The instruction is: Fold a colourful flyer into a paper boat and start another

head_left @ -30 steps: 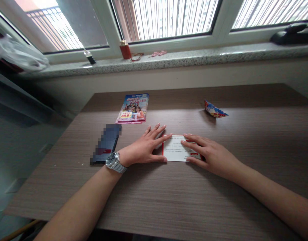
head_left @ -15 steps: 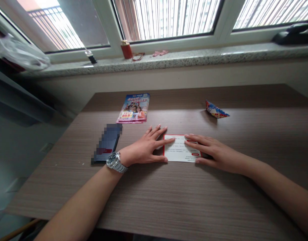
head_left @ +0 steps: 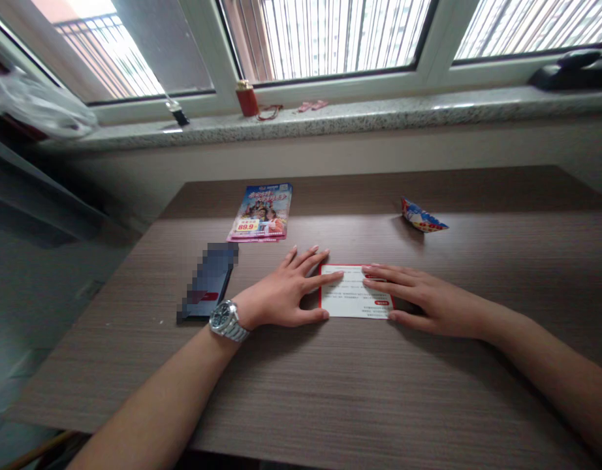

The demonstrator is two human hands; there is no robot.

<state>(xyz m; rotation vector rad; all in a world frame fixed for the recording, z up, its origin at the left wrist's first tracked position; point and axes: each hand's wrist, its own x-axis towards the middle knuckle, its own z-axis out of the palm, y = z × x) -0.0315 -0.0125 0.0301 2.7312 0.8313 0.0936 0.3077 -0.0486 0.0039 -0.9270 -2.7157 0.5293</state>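
Observation:
A white sheet of paper with a red border and rows of small print lies flat on the table between my hands. My left hand, with a metal watch at the wrist, is spread open; its index finger and thumb rest at the sheet's left side. My right hand lies with fingers stretched out, its fingertips on the sheet's right part. The print under the fingertips is hidden. A folded paper boat in blue, red and white stands beyond my right hand.
A stack of colourful flyers lies at the back left of the wooden table. Nearer me is a dark phone, partly pixelated. On the stone windowsill stand a red container and other small items.
My right thumb has shifted slightly to the right along the sheet's near edge. Both hands otherwise stay almost in place, and the sheet remains flat.

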